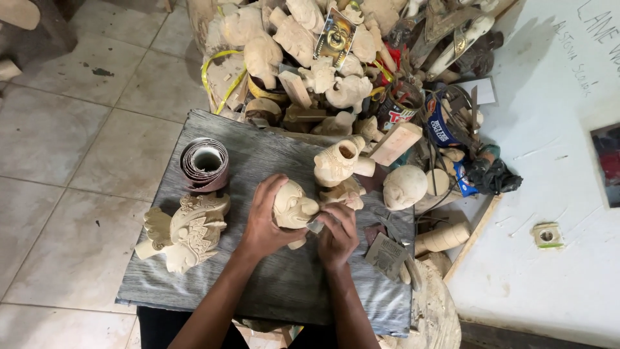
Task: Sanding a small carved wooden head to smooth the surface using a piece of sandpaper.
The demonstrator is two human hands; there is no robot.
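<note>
Sanding pale carved head (294, 205), blue packet (440, 127) beyond, right.

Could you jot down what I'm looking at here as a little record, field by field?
Setting: grey wooden board on a tiled floor
Left hand: cups a pale carved wooden face
Right hand: pinches a small grey scrap against the face's side
Left of hands: ornate carved head with crown, lying down
Behind that: roll of sandpaper, standing on end
Beyond the board: heap of unfinished carvings
</note>
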